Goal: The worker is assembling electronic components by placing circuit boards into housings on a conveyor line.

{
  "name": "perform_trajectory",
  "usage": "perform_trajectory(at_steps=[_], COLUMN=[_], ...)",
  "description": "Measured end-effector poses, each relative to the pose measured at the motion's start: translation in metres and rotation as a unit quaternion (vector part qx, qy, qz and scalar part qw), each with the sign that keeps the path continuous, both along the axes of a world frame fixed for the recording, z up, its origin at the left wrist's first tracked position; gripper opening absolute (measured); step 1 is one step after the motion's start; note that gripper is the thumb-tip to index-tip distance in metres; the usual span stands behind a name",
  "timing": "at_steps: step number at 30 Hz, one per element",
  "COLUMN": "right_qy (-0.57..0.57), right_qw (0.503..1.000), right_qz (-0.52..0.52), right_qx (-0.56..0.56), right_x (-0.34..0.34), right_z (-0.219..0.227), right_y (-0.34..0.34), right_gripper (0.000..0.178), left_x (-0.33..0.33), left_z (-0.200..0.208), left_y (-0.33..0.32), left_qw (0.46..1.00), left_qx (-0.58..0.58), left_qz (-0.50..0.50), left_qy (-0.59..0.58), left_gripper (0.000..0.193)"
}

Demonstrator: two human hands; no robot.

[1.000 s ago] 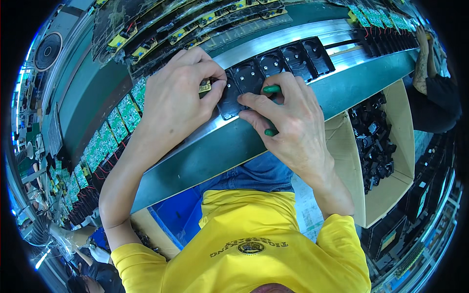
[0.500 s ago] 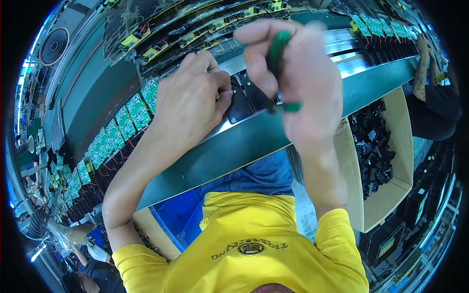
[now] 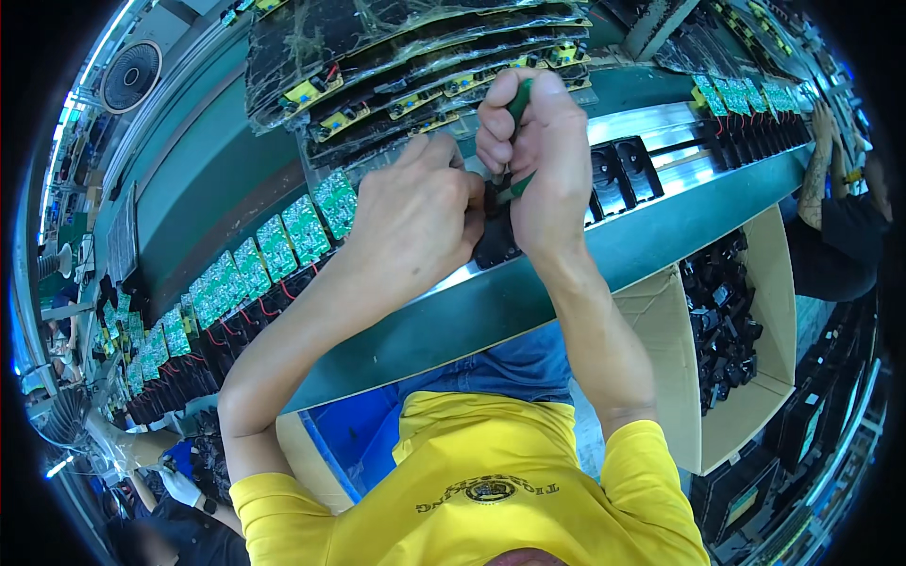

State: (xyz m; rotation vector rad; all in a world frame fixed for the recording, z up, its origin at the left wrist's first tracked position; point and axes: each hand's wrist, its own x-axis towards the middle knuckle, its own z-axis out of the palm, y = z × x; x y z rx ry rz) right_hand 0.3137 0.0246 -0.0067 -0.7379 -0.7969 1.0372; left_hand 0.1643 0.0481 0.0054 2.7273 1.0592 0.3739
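My right hand [image 3: 559,174] is wrapped round a pair of green-handled pliers [image 3: 519,100]. Their dark jaws point down and left, close to the fingertips of my left hand [image 3: 415,212]. That hand is closed in a pinch over a black plastic case [image 3: 495,241] on the metal rail of the bench; whatever it pinches is hidden behind the fingers. More black cases [image 3: 627,174] stand on the rail just right of my right wrist. To the left, a row of green circuit boards [image 3: 307,229] with red wires leans on black housings.
Trays of yellow parts [image 3: 406,102] are stacked under plastic film behind my hands. An open cardboard box [image 3: 776,340] of black parts stands at the right of the green bench [image 3: 425,325]. Another person [image 3: 830,226] works at far right. A fan [image 3: 131,77] is at upper left.
My right hand, raised and blurred before, has brought the pliers down beside my left fingertips. The whole view has shifted slightly, and more black cases show at the right.
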Motion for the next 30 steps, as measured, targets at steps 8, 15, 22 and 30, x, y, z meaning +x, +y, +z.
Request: perform_trajectory(at_steps=[8,15,22,30], right_qy=[-0.065,-0.006,-0.335,-0.8], right_qw=[0.994,0.997,0.939,0.589], right_qz=[0.02,0.004,-0.04,-0.102], right_qx=[0.085,0.08,0.063,0.06], right_x=[0.008,0.01,0.031,0.031], right_z=[-0.021,-0.018,0.034,-0.012], right_y=[0.001,-0.003,-0.089,-0.105], right_gripper=[0.024,0.023,0.018,0.025], left_x=[0.002,0.004,0.007,0.01], left_z=[-0.002,-0.002,0.037,0.059], left_y=[0.003,0.008,0.014,0.045], left_qw=[0.999,1.0,0.99,0.99], left_qx=[-0.032,-0.018,-0.059,-0.119], left_qz=[0.009,-0.014,-0.045,-0.011], left_qy=[0.009,0.009,0.118,0.077], left_gripper=[0.011,0.012,0.016,0.039])
